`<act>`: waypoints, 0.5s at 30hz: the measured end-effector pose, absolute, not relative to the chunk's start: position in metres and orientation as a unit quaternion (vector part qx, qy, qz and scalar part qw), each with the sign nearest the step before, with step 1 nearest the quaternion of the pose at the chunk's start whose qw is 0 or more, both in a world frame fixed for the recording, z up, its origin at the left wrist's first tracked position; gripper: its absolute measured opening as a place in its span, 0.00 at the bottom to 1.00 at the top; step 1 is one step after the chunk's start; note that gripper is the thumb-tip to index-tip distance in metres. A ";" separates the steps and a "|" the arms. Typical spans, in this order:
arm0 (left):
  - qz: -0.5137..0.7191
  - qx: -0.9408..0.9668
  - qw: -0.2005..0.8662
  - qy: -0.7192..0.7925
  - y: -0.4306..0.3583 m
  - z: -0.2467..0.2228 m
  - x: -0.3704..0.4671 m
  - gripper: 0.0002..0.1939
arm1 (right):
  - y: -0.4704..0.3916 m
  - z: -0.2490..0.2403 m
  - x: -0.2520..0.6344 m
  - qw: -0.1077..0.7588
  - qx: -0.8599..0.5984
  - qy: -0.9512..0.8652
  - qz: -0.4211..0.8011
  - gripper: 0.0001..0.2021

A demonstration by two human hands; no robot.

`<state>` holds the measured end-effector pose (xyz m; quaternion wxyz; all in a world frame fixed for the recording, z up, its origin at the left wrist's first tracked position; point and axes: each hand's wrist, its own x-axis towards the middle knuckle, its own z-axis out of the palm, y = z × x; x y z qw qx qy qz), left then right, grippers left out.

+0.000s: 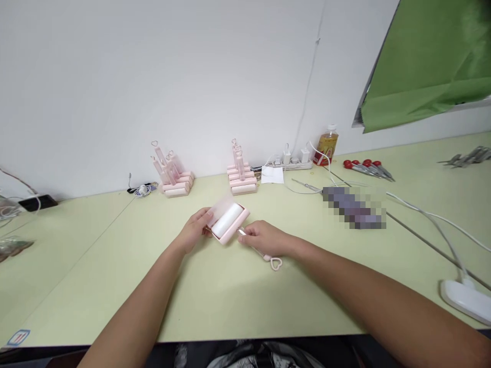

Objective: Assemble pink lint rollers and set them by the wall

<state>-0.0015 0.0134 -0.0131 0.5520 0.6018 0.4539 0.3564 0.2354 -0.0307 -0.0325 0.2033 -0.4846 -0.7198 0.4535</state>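
Over the middle of the table I hold a pink lint roller (227,221) with a white roll showing inside its open cover. My left hand (195,228) grips the left side of the head, its thumb by the translucent cover flap. The fingers of my right hand (264,237) are closed around the slim handle, which ends in a pink heart-shaped loop (275,263) pointing toward me. Farther back stand two groups of similar pink lint rollers, one at the left (174,179) and one near the centre (241,176), with their handles upward.
A power strip (299,165) with chargers runs along the wall beside a white paper (272,175) and a drink bottle (327,145). Red-handled screwdrivers (368,167) lie at the right. White cables cross the right side to a white adapter (466,299). A black device (38,203) sits far left.
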 end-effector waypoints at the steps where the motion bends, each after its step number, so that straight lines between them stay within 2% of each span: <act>1: 0.350 0.607 0.552 0.452 0.012 -0.014 -0.002 0.26 | -0.031 -0.033 0.236 0.203 -0.484 -0.720 0.454 0.20; 15: 0.296 0.690 0.509 0.420 0.004 -0.001 -0.001 0.31 | -0.034 -0.031 0.235 0.186 -0.479 -0.734 0.444 0.19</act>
